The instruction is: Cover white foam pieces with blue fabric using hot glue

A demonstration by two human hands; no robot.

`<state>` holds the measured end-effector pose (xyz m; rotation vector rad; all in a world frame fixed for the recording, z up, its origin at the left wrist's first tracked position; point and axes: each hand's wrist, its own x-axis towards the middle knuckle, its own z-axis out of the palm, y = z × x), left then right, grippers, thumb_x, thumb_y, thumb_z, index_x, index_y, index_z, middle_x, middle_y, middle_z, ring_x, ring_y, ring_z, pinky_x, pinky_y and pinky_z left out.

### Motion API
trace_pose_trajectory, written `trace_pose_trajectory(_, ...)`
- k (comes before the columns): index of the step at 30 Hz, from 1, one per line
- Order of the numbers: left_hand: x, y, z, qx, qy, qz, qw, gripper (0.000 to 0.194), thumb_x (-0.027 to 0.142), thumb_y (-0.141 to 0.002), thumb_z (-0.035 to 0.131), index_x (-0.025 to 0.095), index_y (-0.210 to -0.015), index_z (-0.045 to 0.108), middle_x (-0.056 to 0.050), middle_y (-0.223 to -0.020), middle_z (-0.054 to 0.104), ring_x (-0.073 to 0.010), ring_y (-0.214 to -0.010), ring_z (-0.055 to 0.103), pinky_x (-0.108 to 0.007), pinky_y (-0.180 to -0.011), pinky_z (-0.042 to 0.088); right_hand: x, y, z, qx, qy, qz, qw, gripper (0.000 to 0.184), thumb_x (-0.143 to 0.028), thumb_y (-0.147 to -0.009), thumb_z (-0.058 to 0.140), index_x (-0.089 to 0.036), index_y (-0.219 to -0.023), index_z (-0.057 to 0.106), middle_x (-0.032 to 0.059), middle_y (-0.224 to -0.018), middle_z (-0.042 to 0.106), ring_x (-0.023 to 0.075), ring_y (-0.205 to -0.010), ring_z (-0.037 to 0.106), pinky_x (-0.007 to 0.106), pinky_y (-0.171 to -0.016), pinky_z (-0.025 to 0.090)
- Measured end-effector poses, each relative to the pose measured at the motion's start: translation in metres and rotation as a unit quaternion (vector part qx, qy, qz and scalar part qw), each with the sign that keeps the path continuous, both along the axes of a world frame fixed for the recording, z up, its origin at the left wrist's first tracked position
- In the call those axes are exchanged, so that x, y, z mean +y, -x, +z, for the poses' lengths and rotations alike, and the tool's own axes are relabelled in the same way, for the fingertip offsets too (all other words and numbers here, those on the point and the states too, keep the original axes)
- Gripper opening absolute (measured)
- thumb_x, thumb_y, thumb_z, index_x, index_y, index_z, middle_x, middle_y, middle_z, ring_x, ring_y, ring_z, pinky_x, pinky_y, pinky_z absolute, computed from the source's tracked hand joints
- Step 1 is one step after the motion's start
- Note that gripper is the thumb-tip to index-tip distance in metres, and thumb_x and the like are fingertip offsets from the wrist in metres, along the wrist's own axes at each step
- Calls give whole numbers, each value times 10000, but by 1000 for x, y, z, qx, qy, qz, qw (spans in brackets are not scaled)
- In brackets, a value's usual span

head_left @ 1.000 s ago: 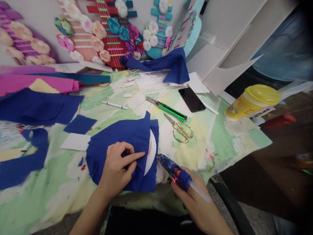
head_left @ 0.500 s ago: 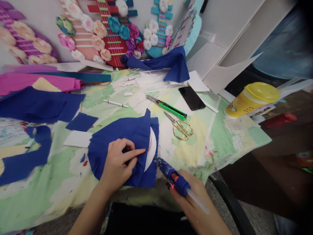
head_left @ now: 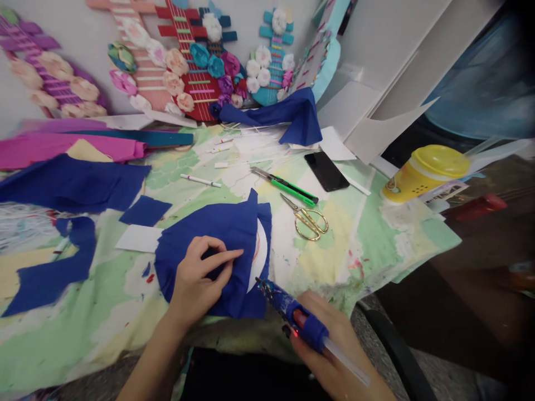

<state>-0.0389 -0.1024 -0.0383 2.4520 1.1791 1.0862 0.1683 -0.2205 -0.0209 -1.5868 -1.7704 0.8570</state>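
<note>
A rounded piece covered in blue crepe paper (head_left: 196, 217) lies at the table's front, a white tab (head_left: 137, 238) sticking out on its left. Near its right edge the paper is pulled back, baring a white crescent of board (head_left: 261, 253) with a reddish line. My left hand (head_left: 203, 278) holds the paper down there, index finger stretched toward the crescent and the other fingers curled. In my right hand (head_left: 330, 334) is a blue glue gun (head_left: 292, 312) with a clear glue stick and a lit red light. Its nozzle is over the crescent's lower edge; whether it touches is unclear.
Gold-handled scissors (head_left: 307, 220), a green box cutter (head_left: 288, 187) and a black phone (head_left: 326, 171) lie behind. A yellow cup (head_left: 426, 174) stands at right. Blue paper scraps (head_left: 145, 210) are at left, and decorated paper guitars (head_left: 190, 67) lean at the back.
The glue gun's nozzle has moved slightly left and down, from beside the crescent's edge to over its lower part. My left fingertip has drawn back a little to the left.
</note>
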Motion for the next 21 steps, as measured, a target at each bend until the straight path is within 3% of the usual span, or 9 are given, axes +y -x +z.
trace_pose_trajectory(4,-1,2,-1,21,-24,13,999,199,119,-820,570,236,-897,712,-33,-849,561,-169,-826,525,-354,-786,425,-4,-15,-1,-56,-11,-38,998,101,-271,-843,478,-215,-763,505,1,-665,578,132,-551,530,228,-512,402)
trace_pose_trajectory(8,-5,5,-2,48,-33,66,996,162,164,-822,595,264,-885,706,-42,-909,566,-209,-896,513,-416,-835,407,10,-63,-4,-154,-42,-84,984,148,-336,-846,500,-214,-927,527,33,-774,611,174,-640,588,257,-547,415)
trace_pose_trajectory(11,-6,9,-4,68,-36,118,990,249,211,-808,623,281,-1045,653,-63,-1032,564,-259,-995,499,-486,-905,371,35,-112,-6,-329,-70,-151,930,244,-413,-792,561,-198,-899,521,76,-873,595,213,-677,581,288,-530,382)
trace_pose_trajectory(13,-6,11,-5,73,-33,135,988,347,229,-800,633,280,-1141,595,-79,-1112,542,-288,-1068,475,-519,-941,352,52,-143,-9,-386,-65,-153,907,278,-397,-772,574,-182,-940,523,103,-922,587,235,-714,583,306,-543,385)
trace_pose_trajectory(18,-6,11,-1,67,-63,56,994,239,108,-804,587,261,-975,652,-74,-1202,511,-317,-1212,374,-530,-978,327,74,-182,-24,-413,-93,-151,893,277,-303,-824,510,-143,-1050,527,157,-946,584,268,-793,594,359,-654,441)
trace_pose_trajectory(21,-5,7,6,92,-78,-53,991,293,-3,-816,478,224,-888,650,-71,-1067,562,-256,-1076,447,-449,-893,371,74,-178,-26,-418,-95,-162,889,239,-271,-821,516,-152,-1026,546,162,-880,590,307,-809,585,401,-664,447)
